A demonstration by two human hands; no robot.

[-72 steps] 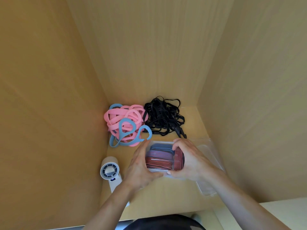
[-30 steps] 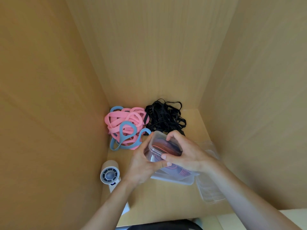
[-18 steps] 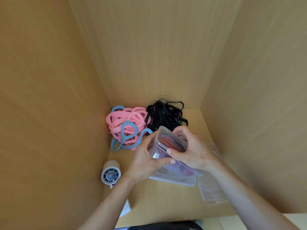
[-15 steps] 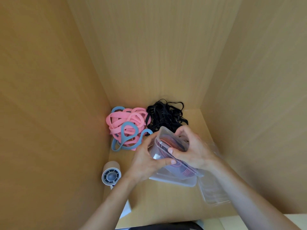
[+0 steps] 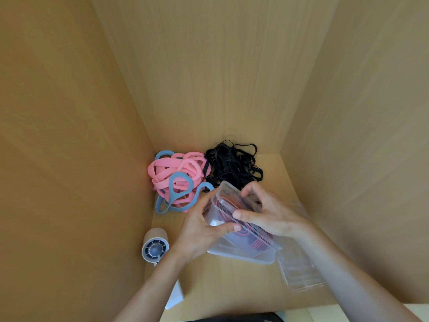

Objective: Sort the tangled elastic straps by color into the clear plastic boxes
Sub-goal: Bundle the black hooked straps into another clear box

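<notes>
A clear plastic box (image 5: 222, 218) holding red and dark straps is tilted up between both hands. My left hand (image 5: 199, 231) grips its near left side with the thumb on the wall. My right hand (image 5: 269, 212) holds its right rim, fingers over the open top. Under it lies a clear lid or tray (image 5: 241, 255). Behind, a tangle of pink straps (image 5: 178, 173) with blue straps (image 5: 178, 194) woven through lies in the back left corner. A pile of black straps (image 5: 234, 166) sits beside it at the back.
A small white handheld fan (image 5: 154, 248) stands at the left wall. Another clear plastic box (image 5: 299, 270) lies at the right on the wooden shelf floor (image 5: 232, 287). Tall wooden walls close in on the left, back and right.
The strap-filled box was lying flat between both hands; it has been lifted and tilted up on edge, leaving a clear tray beneath it. Both hands kept their hold.
</notes>
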